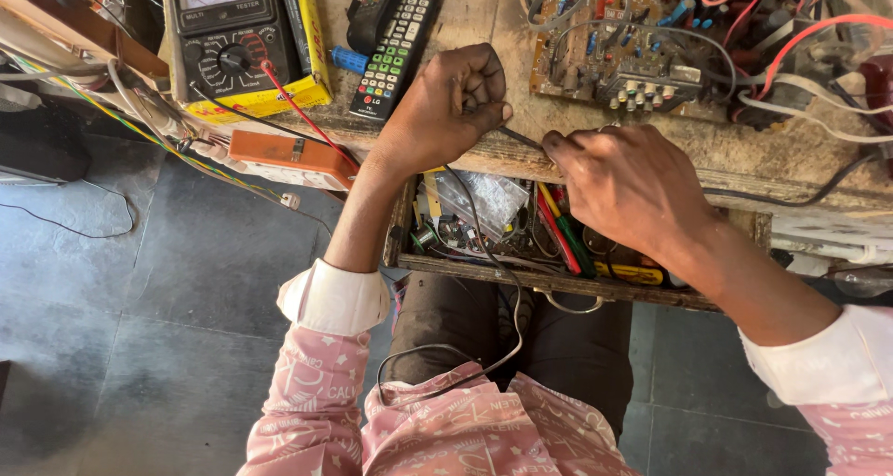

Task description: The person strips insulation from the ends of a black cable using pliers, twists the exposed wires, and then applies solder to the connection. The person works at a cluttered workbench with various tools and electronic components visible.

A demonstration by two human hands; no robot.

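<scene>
— Head view first: what are the two hands doing?

— The left hand [454,104] is curled into a tight fist, thumb pressed against the forefinger, pinching one end of a thin dark wire [521,139]. The right hand [625,183] has its fingertips bunched on the other end, so the short visible stretch of wire runs straight between the two pinches, just over the front edge of the wooden workbench [521,48].

— Is either hand loose?

— No. Both are closed on the wire. The right hand's grip is seen from the back, so how its fingertips sit on the wire is hidden.

— What lies around the grip?

— Directly below it an open drawer [549,281] holds screwdrivers with red, green and yellow handles [567,239] and a clear plastic bag of small parts [484,201]. A grey cable [507,290] hangs from under the left hand, down across the drawer to the person's lap. Beyond the right hand, further onto the bench, sits a brown circuit board [614,53] with a tangle of red and white leads. Beyond the left hand lies a black remote control [398,43]; further out on that side, an analogue multimeter [233,34] rests on a yellow box, with an orange case [288,155] near the bench edge.
</scene>
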